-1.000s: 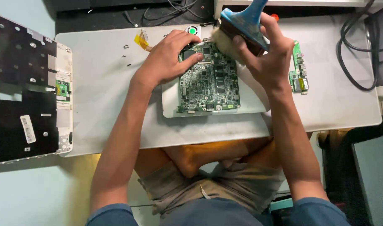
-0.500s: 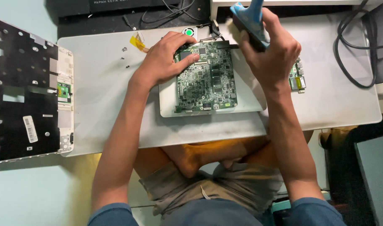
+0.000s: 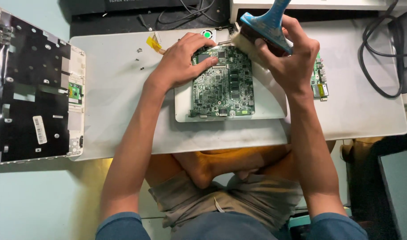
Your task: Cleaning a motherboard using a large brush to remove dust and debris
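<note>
A green circuit board [image 3: 223, 84] lies on a small white pad [image 3: 268, 102] in the middle of a low white table [image 3: 119, 102]. My left hand [image 3: 183, 60] rests flat on the board's upper left corner, fingers spread. My right hand [image 3: 290, 55] grips a blue-handled brush [image 3: 263, 29], its pale bristles [image 3: 248, 46] touching the board's upper right edge.
An opened laptop shell [image 3: 32, 89] with black film lies at the table's left end. A smaller green board [image 3: 320, 80] sits right of my right hand. Small screws [image 3: 140, 58] and a yellow tape scrap [image 3: 152, 43] lie upper left. Black cables [image 3: 381, 53] loop at the right.
The brush has shifted a little over the board's top right edge, from raised to bristles down on it. My left hand stays pressed on the board.
</note>
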